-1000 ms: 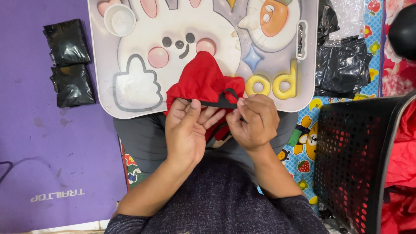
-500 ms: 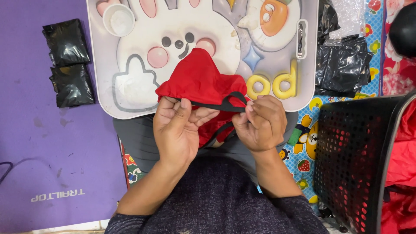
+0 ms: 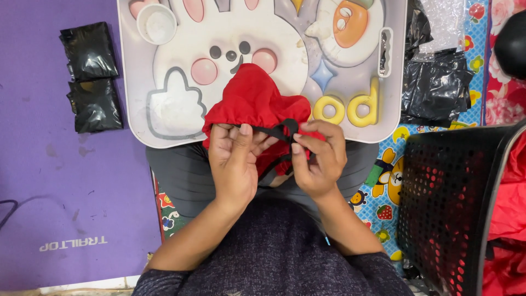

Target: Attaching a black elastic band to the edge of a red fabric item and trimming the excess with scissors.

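The red cloth pouch (image 3: 255, 104) lies bunched at the near edge of the cartoon-printed tray (image 3: 164, 118), its mouth turned toward the person and hanging partly over the lap, so that the black drawstring (image 3: 276, 131) along its rim sits within easy reach of both hands. The left hand (image 3: 234, 161) pinches the cord and the gathered red hem between thumb and fingertips, palm turned up and fingers curled inward, holding the opening steady. The right hand (image 3: 318, 159) grips the other end of the cord where it loops and knots, thumb pressed against the bent forefinger, wrist cocked inward. Between the two the cord runs taut, which suggests it is being held under tension. Both forearms come up from the lap and converge, elbows kept close to the body.

Farther out, a small white cup (image 3: 156, 23) stands at the tray's far corner. Two folded black plastic packets (image 3: 90, 77) lie on the purple mat (image 3: 55, 192) to the left, more crumpled black plastic (image 3: 435, 87) lies to the right, and a black perforated basket (image 3: 455, 208) holding red fabric stands beside the right arm.
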